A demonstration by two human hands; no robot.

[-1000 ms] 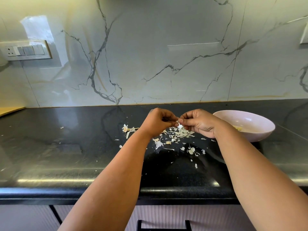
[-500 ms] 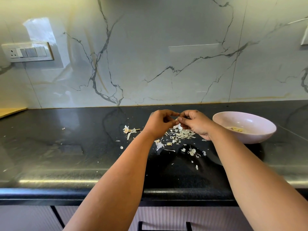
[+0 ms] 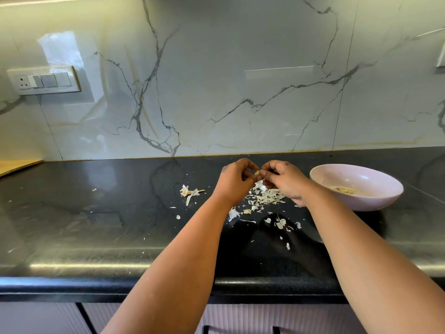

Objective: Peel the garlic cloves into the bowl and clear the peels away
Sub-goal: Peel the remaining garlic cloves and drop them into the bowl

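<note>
**Pinching a garlic clove between both hands above the peels**

Meeting over the middle of the glossy black stone counter (image 3: 72,213), a little right of centre. Left hand (image 3: 234,180) curling its fingers and pinching one end of a small pale garlic clove (image 3: 257,172); right hand (image 3: 285,180) curling too and gripping the other end with thumb and fingertips. Holding the clove off the counter, just above a loose heap of thin, papery white garlic peels (image 3: 265,197). Lying scattered nearer as well, more flakes toward the near edge, between the two forearms.

Sitting to the left of the heap, apart from it, a small dried garlic root stub with a bit of stem (image 3: 189,192). Resting on the counter just right of the right hand, a shallow round pale pink bowl (image 3: 375,201), holding a few peeled yellowish cloves (image 3: 343,189) near its bottom.

Rising behind the counter, a white marble-look wall with grey veins (image 3: 240,80); mounted on it at far left, a white switch and socket plate (image 3: 44,80).
</note>
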